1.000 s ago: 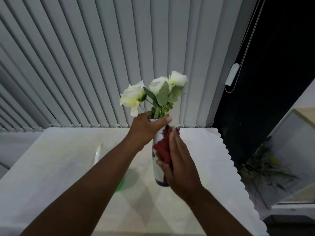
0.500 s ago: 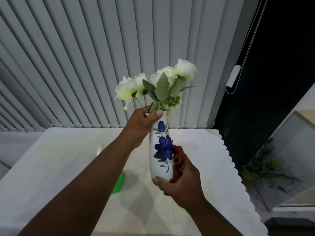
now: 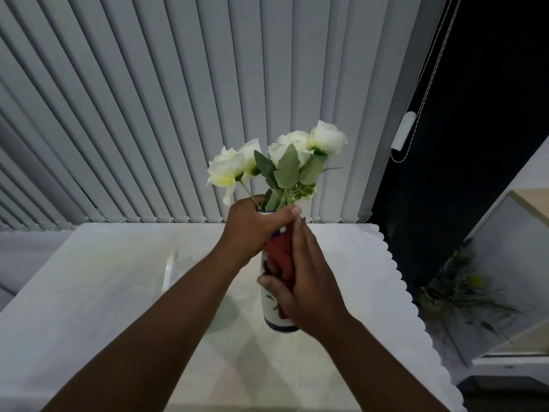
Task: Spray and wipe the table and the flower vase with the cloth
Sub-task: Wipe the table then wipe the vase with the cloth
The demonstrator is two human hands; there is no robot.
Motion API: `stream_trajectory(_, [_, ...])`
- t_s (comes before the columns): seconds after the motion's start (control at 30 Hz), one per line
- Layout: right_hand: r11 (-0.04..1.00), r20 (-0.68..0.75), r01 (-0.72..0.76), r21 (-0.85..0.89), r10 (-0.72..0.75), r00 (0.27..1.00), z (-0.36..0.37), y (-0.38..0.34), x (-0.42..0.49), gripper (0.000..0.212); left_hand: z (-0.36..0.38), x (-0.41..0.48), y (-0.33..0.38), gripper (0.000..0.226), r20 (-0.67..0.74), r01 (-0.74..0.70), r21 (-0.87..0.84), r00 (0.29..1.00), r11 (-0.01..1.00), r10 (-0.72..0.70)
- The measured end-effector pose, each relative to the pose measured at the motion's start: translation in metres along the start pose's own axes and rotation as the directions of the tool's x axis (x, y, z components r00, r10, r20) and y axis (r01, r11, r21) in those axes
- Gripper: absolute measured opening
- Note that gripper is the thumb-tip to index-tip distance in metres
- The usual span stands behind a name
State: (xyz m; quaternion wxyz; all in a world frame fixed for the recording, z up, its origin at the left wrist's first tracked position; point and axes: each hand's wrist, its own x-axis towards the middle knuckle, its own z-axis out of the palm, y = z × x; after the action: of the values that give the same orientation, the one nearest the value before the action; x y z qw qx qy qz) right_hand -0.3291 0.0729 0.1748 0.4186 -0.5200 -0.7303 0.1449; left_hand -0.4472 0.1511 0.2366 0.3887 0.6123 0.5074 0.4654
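A white vase (image 3: pixel 274 318) with blue markings and white roses (image 3: pixel 297 147) is held up above the table (image 3: pixel 98 292). My left hand (image 3: pixel 252 227) grips its neck just under the flowers. Against the vase's side my right hand (image 3: pixel 306 281) presses a red cloth (image 3: pixel 279 254), covering most of the body; only the base and a strip of the left side show. The spray bottle is mostly hidden behind my left forearm, with only its pale trigger head (image 3: pixel 170 269) visible.
Grey vertical blinds (image 3: pixel 178 114) hang behind the table. The white tablecloth has a scalloped right edge (image 3: pixel 416 307). A blind cord with a white weight (image 3: pixel 402 135) hangs at the right. On the floor at the right stand a plant (image 3: pixel 463 295) and a framed panel.
The vase has dropped slightly. My right hand with the red cloth has slid up from the vase's lower part to cover the blue flower pattern on its middle.
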Motion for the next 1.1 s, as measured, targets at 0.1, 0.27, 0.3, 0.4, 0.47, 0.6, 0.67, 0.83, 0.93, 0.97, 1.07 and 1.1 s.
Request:
stream_trajectory(0.1, [0.895,0.131,-0.215,0.39,0.177,0.975,-0.008,0.005,0.002,0.095,-0.003,-0.001,0.006,0.022,0.069,-0.039,-0.064,0.997,0.997,0.043])
stream_trajectory(0.27, [0.745,0.229,-0.399,0.534,0.327,0.917,0.009,0.019,-0.036,0.09,-0.017,0.009,0.015,0.013,0.062,-0.048,-0.281,0.996,0.959,0.068])
stream_trajectory(0.3, [0.748,0.195,-0.398,0.531,0.349,0.917,0.012,0.02,-0.041,0.092,-0.019,0.009,0.014,0.013,0.078,-0.048,-0.295,0.994,0.954,0.074])
stream_trajectory(0.4, [0.764,0.101,-0.387,0.516,0.394,0.914,0.021,0.02,-0.045,0.093,-0.016,0.004,0.008,0.023,0.077,-0.041,-0.225,0.995,0.974,0.06])
stream_trajectory(0.47, [0.807,0.025,-0.378,0.454,0.413,0.91,0.022,0.02,-0.046,0.097,-0.009,0.0,0.004,0.038,-0.007,-0.021,-0.09,1.0,0.996,0.02])
stream_trajectory(0.6, [0.93,-0.065,-0.353,0.098,0.36,0.931,0.024,0.023,-0.045,0.105,0.001,-0.005,0.0,0.052,-0.235,0.019,0.066,0.972,0.998,-0.003])
stream_trajectory(0.67, [0.954,-0.083,-0.281,-0.104,0.274,0.958,0.024,0.017,-0.042,0.105,0.002,-0.004,-0.001,0.045,-0.241,0.011,0.094,0.97,0.996,0.012])
stream_trajectory(0.83, [0.964,-0.144,0.108,-0.243,-0.146,0.979,0.015,0.009,-0.014,0.071,0.0,-0.003,-0.004,0.036,-0.013,-0.083,0.137,0.996,0.987,0.085])
stream_trajectory(0.93, [0.984,-0.005,-0.038,0.176,0.04,0.999,-0.005,0.009,0.006,0.071,-0.006,-0.003,-0.002,0.027,0.112,-0.128,0.049,0.986,0.991,0.122])
stream_trajectory(0.97, [0.947,0.022,-0.096,0.306,0.094,0.995,-0.009,0.01,0.007,0.069,-0.008,-0.002,-0.001,0.025,0.154,-0.143,0.02,0.978,0.99,0.138])
stream_trajectory(1.07, [0.804,0.123,-0.267,0.531,0.238,0.963,-0.009,0.018,-0.005,0.065,-0.014,0.003,0.006,0.022,0.225,-0.13,-0.095,0.963,0.987,0.149])
stream_trajectory(1.1, [0.763,0.177,-0.331,0.556,0.281,0.943,-0.006,0.02,-0.013,0.069,-0.016,0.005,0.008,0.022,0.225,-0.114,-0.153,0.963,0.982,0.147])
